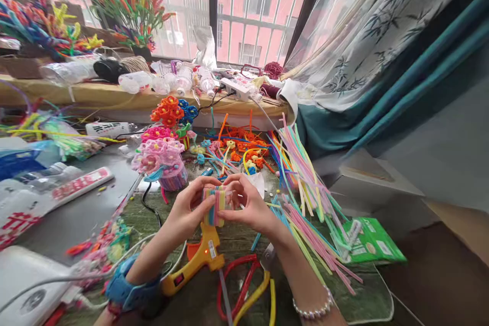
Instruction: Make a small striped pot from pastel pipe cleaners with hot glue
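Observation:
Both my hands hold a small striped cup wrapped in pastel pipe cleaners, in pink, yellow and blue. My left hand grips it from the left, thumb on the near face and fingers over the far rim. From the right, my right hand pinches it, thumb low on the front and fingers curled behind. Part of the cup is hidden by my fingers. Just below it lies a yellow hot glue gun, its small light glowing orange. A pot of pink pipe-cleaner flowers stands to the left of my hands.
Loose pastel pipe cleaners spread at the right, beside a green packet. Orange and blue pieces lie behind my hands. Red pipe cleaners are in front. A white device with cables sits at the left. Plastic bottles line the sill.

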`<state>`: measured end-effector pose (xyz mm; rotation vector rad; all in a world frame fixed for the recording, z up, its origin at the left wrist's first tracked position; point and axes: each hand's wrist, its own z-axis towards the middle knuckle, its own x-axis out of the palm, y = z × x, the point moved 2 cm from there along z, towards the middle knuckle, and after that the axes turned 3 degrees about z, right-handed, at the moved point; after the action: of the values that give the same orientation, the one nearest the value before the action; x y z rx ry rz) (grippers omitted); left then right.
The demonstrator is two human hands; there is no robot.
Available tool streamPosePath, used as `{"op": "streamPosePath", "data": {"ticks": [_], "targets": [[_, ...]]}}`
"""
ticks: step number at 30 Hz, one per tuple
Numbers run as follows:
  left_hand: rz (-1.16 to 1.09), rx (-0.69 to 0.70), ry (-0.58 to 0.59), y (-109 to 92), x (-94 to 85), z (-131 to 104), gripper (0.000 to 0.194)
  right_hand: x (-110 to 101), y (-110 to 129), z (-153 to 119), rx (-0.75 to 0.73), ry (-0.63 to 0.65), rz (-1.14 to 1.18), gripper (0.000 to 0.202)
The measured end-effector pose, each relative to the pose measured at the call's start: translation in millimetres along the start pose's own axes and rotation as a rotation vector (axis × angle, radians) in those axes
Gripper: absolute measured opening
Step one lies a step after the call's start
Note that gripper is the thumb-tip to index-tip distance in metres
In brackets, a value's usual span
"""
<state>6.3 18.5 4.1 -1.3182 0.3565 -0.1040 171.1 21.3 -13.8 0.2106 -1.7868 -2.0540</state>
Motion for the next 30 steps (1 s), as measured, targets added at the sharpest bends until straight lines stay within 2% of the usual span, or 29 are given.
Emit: {"op": "streamPosePath", "data": {"ticks": [7,10,14,18,24,30], "targets": [[-0.037,-0.027,0.001,-2.2,-2.7,-0.2,0.024,0.6,-2.7,0.4,-0.076,0.072,-0.071,0.073],[-0.032,-0.035,0.003,-3.4,-3.3,-1.1,0.026,2.3,-1.2,0.1,-0.061,0.073,-0.056,0.071],[-0.018,-0.026,0.015,-2.8,-2.1,-0.7,0.028,2.9,-1.4,2.9,-0.01,-0.025,0.072,0.052],[-0.027,-0.028,0.036,-1.6,0.2,0.0,0.03,2.7,-3.5,4.3,0.004,-0.094,0.134,0.05],[-0.07,-0.052,0.032,-3.2,1.9,-1.8,0.027,3.2,0.0,0.9,-0.018,-0.001,0.145,0.06],[-0.079,-0.082,-0.034,-4.7,-5.2,-1.0,0.026,8.5,5.8,-1.9,-0.065,0.111,0.045,0.083]]}}
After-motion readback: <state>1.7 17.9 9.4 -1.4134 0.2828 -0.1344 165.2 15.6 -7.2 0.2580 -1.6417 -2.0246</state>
